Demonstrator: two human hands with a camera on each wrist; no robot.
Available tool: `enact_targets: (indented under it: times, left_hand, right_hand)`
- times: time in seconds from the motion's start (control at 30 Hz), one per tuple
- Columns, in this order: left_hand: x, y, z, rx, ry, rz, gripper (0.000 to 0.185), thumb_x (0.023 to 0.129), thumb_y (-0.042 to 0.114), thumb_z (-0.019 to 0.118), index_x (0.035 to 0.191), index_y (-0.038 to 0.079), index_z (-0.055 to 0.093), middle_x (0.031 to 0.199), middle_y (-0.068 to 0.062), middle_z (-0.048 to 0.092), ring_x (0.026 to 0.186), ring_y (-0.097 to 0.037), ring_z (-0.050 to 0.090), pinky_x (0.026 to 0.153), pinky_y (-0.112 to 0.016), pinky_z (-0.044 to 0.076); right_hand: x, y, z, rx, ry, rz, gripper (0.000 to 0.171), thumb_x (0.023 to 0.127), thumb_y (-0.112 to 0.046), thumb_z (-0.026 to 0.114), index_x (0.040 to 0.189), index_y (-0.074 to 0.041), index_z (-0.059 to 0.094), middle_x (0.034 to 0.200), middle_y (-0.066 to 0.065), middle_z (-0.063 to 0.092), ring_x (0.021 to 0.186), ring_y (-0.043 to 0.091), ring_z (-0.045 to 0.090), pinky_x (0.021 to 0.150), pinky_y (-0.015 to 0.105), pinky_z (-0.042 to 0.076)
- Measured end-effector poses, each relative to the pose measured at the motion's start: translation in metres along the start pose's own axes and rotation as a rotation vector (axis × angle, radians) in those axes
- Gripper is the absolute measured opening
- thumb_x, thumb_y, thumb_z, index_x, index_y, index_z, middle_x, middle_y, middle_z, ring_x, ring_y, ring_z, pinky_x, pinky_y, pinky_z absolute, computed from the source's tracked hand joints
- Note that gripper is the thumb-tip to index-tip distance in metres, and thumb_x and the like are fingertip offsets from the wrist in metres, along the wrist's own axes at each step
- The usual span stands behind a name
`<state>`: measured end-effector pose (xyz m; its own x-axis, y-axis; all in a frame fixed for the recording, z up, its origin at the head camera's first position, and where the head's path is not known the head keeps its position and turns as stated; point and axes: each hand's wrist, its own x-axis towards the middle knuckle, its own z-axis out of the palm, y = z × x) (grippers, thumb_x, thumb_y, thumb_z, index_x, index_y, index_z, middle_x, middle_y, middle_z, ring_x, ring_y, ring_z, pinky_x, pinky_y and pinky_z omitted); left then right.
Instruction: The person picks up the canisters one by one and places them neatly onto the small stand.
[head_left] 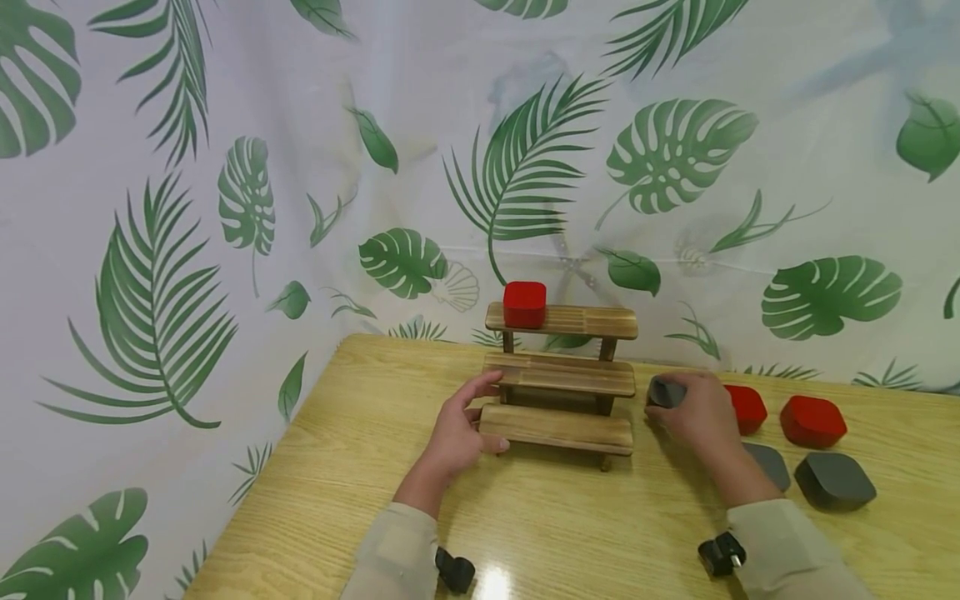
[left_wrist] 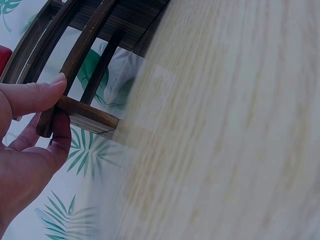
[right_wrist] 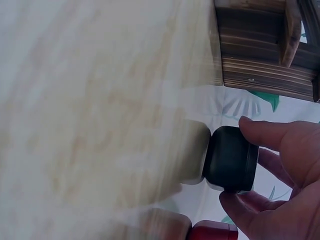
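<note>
Left hand curled round the left end of a three-tier dark-stained wooden step shelf, thumb and fingers pinching its lowest slat. Shelf standing upright on the pale wood-grain table near the leaf-print backdrop, long axis running left to right, steps descending toward the camera. Rounded red box perched at the left end of the top tier. Right hand just right of the shelf, fingers and thumb gripping a rounded dark grey box low over the tabletop. Beyond it, two more red boxes and two more grey boxes lying flat on the table.
</note>
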<state>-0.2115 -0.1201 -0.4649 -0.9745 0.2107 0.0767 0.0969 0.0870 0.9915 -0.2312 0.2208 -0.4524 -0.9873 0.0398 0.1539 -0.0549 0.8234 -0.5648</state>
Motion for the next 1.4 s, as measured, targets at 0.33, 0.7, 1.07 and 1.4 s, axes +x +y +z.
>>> enact_targets:
  times: [0.33, 0.7, 1.07, 1.4]
  left_hand:
    - [0.001, 0.001, 0.001, 0.007, 0.001, -0.003, 0.1, 0.067, -0.026, 0.076, 0.142, 0.037, 0.054, 0.134, -0.004, 0.053, 0.101, -0.034, 0.057, 0.074, -0.04, 0.054]
    - [0.0, 0.001, 0.0, 0.002, -0.002, -0.005, 0.099, 0.068, -0.026, 0.076, 0.142, 0.037, 0.054, 0.134, -0.004, 0.053, 0.1, -0.034, 0.056, 0.071, -0.039, 0.054]
    - [-0.001, 0.003, 0.0, 0.001, -0.004, -0.008, 0.099, 0.068, -0.026, 0.075, 0.143, 0.035, 0.054, 0.134, -0.004, 0.052, 0.103, -0.034, 0.055, 0.076, -0.04, 0.053]
    - [-0.001, 0.001, 0.0, 0.01, -0.004, -0.006, 0.098, 0.068, -0.027, 0.075, 0.143, 0.033, 0.054, 0.136, -0.008, 0.052, 0.102, -0.035, 0.056, 0.075, -0.04, 0.053]
  right_hand:
    - [-0.001, -0.001, 0.003, -0.021, 0.03, 0.008, 0.048, 0.082, -0.019, 0.081, 0.122, 0.002, 0.066, 0.122, 0.036, 0.052, 0.113, 0.055, 0.046, 0.087, 0.064, 0.042]
    - [-0.001, -0.003, 0.001, -0.007, 0.058, 0.03, 0.048, 0.083, -0.023, 0.08, 0.124, 0.0, 0.066, 0.123, 0.035, 0.052, 0.112, 0.054, 0.046, 0.082, 0.064, 0.044]
    - [-0.003, -0.008, -0.007, 0.061, 0.108, 0.0, 0.05, 0.085, -0.023, 0.08, 0.127, 0.001, 0.065, 0.124, 0.034, 0.051, 0.114, 0.053, 0.044, 0.082, 0.066, 0.044]
    - [-0.002, -0.016, -0.017, 0.091, 0.199, -0.078, 0.047, 0.084, -0.021, 0.08, 0.124, 0.001, 0.066, 0.121, 0.033, 0.053, 0.112, 0.051, 0.045, 0.081, 0.066, 0.042]
